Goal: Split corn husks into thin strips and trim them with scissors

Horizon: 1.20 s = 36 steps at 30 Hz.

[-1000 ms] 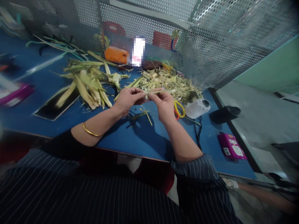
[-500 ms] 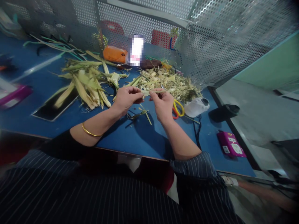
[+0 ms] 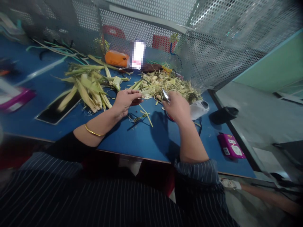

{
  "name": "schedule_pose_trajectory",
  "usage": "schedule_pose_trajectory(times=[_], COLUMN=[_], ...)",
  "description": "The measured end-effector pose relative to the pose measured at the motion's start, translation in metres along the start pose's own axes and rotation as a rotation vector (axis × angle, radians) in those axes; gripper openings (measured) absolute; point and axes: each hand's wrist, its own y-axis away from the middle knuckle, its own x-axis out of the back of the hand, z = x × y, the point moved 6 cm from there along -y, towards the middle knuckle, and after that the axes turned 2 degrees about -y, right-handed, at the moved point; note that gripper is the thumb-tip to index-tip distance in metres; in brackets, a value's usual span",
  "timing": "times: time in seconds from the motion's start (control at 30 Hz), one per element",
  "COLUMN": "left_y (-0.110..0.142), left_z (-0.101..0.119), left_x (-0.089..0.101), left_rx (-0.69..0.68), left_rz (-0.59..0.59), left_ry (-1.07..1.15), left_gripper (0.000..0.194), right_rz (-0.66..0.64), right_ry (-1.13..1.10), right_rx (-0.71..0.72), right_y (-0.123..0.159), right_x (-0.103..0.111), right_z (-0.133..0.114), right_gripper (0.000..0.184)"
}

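Your hands are apart over the blue table (image 3: 134, 143). Your left hand (image 3: 126, 102) pinches what looks like a pale strip (image 3: 145, 93), hard to separate from the shredded pile (image 3: 174, 84) behind. Your right hand (image 3: 178, 107) closes around the scissors (image 3: 165, 95): blades show, handles are mostly covered, finger placement can't be told. Leftward, loose husks (image 3: 87, 86) partly hide a dark panel (image 3: 53, 112).

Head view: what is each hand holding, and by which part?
Right hand: scissors, by the mostly hidden handles. Left hand: pinched shut; what it holds, if anything, cannot be told.
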Motion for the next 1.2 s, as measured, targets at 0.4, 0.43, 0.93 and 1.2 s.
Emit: schedule_pose_trajectory(times=[0.4, 0.43, 0.93, 1.2], left_y=[-0.010, -0.011, -0.023, -0.019], left_z=[-0.010, -0.010, -0.008, -0.006], left_x=[0.008, 0.008, 0.019, 0.017], left_rx=[0.177, 0.175, 0.093, 0.082], left_rz=[0.037, 0.041, 0.138, 0.169], left_ry=[0.226, 0.236, 0.324, 0.328], left_gripper=[0.007, 0.007, 0.014, 0.012], right_rz=[-0.379, -0.355, -0.324, -0.356], right_ry=[0.627, 0.614, -0.675, -0.517], right_rx=[-0.198, -0.193, -0.048, 0.046], right_y=[0.007, 0.007, 0.020, 0.024], right_x=[0.004, 0.009, -0.027, -0.028], right_z=[0.054, 0.054, 0.007, -0.002], right_gripper=[0.048, 0.043, 0.073, 0.069])
